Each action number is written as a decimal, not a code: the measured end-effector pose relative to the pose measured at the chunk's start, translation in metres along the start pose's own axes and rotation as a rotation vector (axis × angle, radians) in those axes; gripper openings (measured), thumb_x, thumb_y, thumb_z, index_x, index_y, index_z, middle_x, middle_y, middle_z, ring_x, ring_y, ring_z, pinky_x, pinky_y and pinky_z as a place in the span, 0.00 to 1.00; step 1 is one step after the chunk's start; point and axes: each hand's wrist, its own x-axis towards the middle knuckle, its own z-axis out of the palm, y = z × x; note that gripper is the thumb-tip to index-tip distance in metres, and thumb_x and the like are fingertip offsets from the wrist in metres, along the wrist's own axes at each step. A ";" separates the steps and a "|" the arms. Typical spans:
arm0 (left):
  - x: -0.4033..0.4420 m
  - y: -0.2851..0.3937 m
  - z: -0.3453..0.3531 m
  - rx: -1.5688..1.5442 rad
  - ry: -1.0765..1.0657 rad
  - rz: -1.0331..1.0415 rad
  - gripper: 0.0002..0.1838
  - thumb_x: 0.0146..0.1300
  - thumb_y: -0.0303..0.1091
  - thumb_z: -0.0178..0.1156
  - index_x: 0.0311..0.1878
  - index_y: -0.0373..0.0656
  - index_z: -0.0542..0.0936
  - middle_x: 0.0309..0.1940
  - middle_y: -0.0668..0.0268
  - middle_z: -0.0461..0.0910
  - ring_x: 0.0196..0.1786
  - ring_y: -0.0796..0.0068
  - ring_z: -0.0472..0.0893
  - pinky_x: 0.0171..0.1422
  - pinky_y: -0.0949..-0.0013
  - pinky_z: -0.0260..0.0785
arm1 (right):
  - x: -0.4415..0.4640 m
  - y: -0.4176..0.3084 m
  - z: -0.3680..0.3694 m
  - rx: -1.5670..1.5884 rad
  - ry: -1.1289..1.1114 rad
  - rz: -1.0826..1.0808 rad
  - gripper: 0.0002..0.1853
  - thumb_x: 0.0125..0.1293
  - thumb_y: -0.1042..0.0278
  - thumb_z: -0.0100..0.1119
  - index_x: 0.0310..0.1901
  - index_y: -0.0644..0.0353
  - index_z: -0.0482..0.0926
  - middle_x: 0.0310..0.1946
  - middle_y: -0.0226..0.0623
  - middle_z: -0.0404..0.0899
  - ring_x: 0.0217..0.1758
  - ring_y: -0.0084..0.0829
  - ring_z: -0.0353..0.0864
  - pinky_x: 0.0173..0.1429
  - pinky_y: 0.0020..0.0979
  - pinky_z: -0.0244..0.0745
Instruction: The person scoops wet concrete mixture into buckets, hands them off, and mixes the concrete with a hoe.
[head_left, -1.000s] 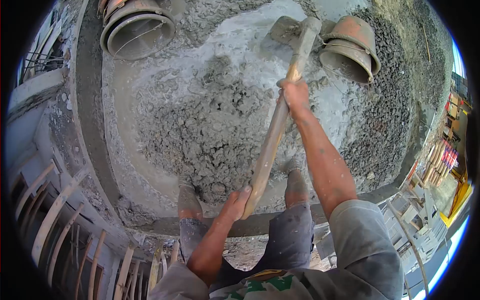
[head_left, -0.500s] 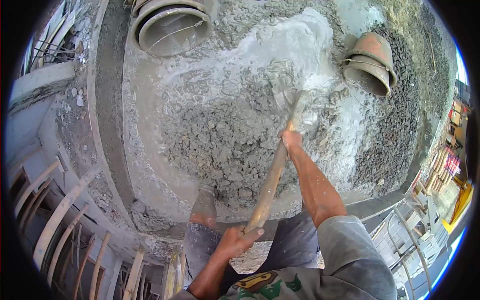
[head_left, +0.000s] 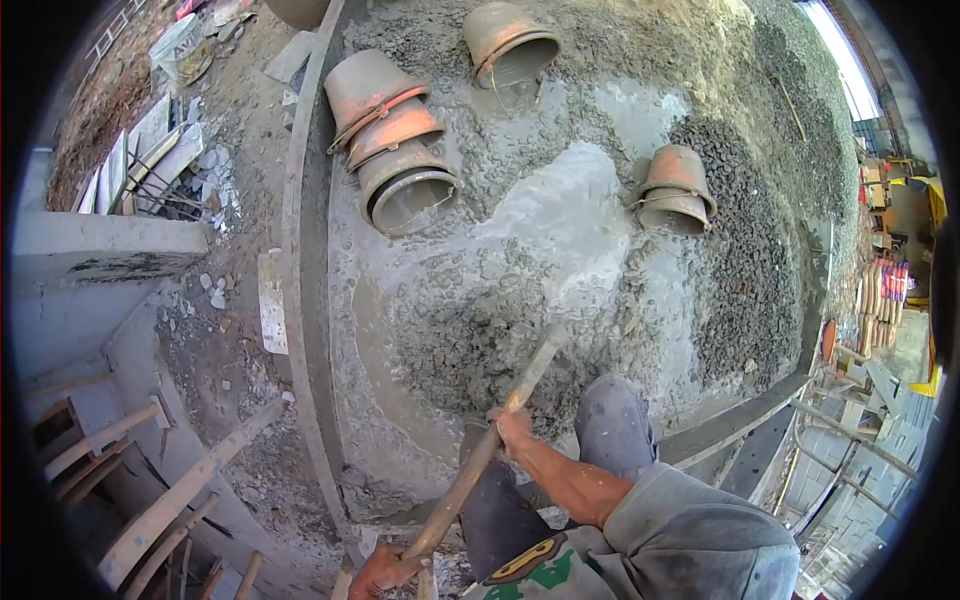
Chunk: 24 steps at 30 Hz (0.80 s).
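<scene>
A long wooden-handled shovel [head_left: 470, 492] slants across the lower middle of the head view, its shaft smeared with grey. My right hand [head_left: 514, 430] is wrapped round the middle of the shaft. Down at the handle's near end, my left hand [head_left: 382, 572] is closed on the wood. The far end of the tool meets a mound of wet concrete [head_left: 465, 335], and its blade cannot be made out there. Pale, watery slurry [head_left: 565, 215] lies beyond the mound.
Stacked buckets [head_left: 410, 190] lie tipped at the upper left of the mix. Another bucket [head_left: 510, 45] lies at the top, with more buckets [head_left: 678, 185] beside dark gravel [head_left: 750, 270] on the right. A low concrete curb [head_left: 305, 260] borders the left side.
Both hands and the shovel have drawn back toward my body, down and left in view. The view has tilted up, so more buckets and ground show. My right knee is now raised into view.
</scene>
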 end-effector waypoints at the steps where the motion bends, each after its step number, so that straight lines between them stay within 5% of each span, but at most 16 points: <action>1: -0.009 -0.006 -0.006 -0.001 0.034 -0.011 0.25 0.49 0.49 0.70 0.37 0.34 0.83 0.19 0.69 0.77 0.22 0.81 0.72 0.27 0.73 0.62 | -0.011 -0.013 0.005 0.028 -0.018 -0.054 0.18 0.49 0.66 0.65 0.38 0.72 0.77 0.31 0.44 0.78 0.31 0.37 0.78 0.36 0.39 0.73; 2: -0.022 0.002 -0.005 -0.004 0.072 -0.032 0.22 0.50 0.46 0.70 0.38 0.34 0.83 0.19 0.70 0.75 0.20 0.82 0.70 0.25 0.75 0.60 | -0.020 -0.023 0.011 0.054 -0.042 -0.098 0.16 0.49 0.68 0.65 0.36 0.71 0.76 0.28 0.41 0.76 0.29 0.36 0.77 0.32 0.38 0.72; 3: -0.033 0.017 -0.005 -0.005 0.073 -0.047 0.29 0.45 0.55 0.72 0.33 0.33 0.84 0.18 0.67 0.78 0.21 0.80 0.74 0.28 0.72 0.66 | -0.026 -0.030 0.016 0.090 -0.068 -0.136 0.14 0.49 0.71 0.64 0.35 0.69 0.75 0.26 0.39 0.75 0.26 0.35 0.76 0.29 0.38 0.71; 6: -0.029 0.062 0.001 0.170 0.136 -0.048 0.28 0.44 0.53 0.73 0.33 0.33 0.84 0.16 0.68 0.76 0.20 0.80 0.73 0.26 0.73 0.64 | -0.007 -0.077 0.011 0.237 -0.222 -0.017 0.18 0.49 0.69 0.64 0.40 0.72 0.75 0.32 0.43 0.77 0.33 0.36 0.78 0.36 0.39 0.72; 7: -0.053 0.128 0.023 0.140 0.159 -0.073 0.26 0.45 0.52 0.72 0.34 0.34 0.84 0.16 0.69 0.75 0.19 0.80 0.72 0.25 0.74 0.63 | 0.000 -0.099 0.004 0.307 -0.219 -0.048 0.16 0.49 0.71 0.62 0.39 0.71 0.74 0.32 0.43 0.77 0.34 0.35 0.78 0.36 0.40 0.71; 12: 0.030 0.211 0.067 0.040 0.155 0.300 0.23 0.47 0.50 0.70 0.31 0.36 0.83 0.16 0.73 0.74 0.21 0.84 0.70 0.25 0.74 0.61 | 0.088 -0.211 -0.061 0.271 -0.095 -0.315 0.19 0.48 0.67 0.61 0.40 0.73 0.74 0.32 0.43 0.77 0.33 0.36 0.78 0.37 0.39 0.72; 16: 0.044 0.346 0.143 0.258 0.109 0.250 0.19 0.50 0.48 0.69 0.27 0.38 0.81 0.16 0.74 0.72 0.19 0.85 0.68 0.23 0.75 0.58 | 0.171 -0.285 -0.152 0.187 -0.031 -0.150 0.24 0.47 0.63 0.61 0.42 0.75 0.77 0.35 0.49 0.80 0.38 0.41 0.80 0.42 0.40 0.73; 22: 0.040 0.491 0.231 0.519 0.008 0.222 0.22 0.52 0.53 0.66 0.24 0.40 0.79 0.15 0.72 0.72 0.18 0.84 0.68 0.21 0.75 0.58 | 0.207 -0.298 -0.282 0.397 0.255 0.025 0.27 0.49 0.61 0.60 0.48 0.74 0.76 0.44 0.54 0.79 0.45 0.46 0.80 0.48 0.41 0.74; 24: 0.049 0.535 0.259 0.742 0.094 0.505 0.23 0.58 0.51 0.63 0.28 0.36 0.80 0.18 0.68 0.75 0.22 0.81 0.73 0.27 0.73 0.64 | 0.246 -0.274 -0.315 0.546 0.343 0.098 0.25 0.50 0.65 0.60 0.49 0.72 0.75 0.43 0.50 0.78 0.43 0.43 0.79 0.46 0.41 0.74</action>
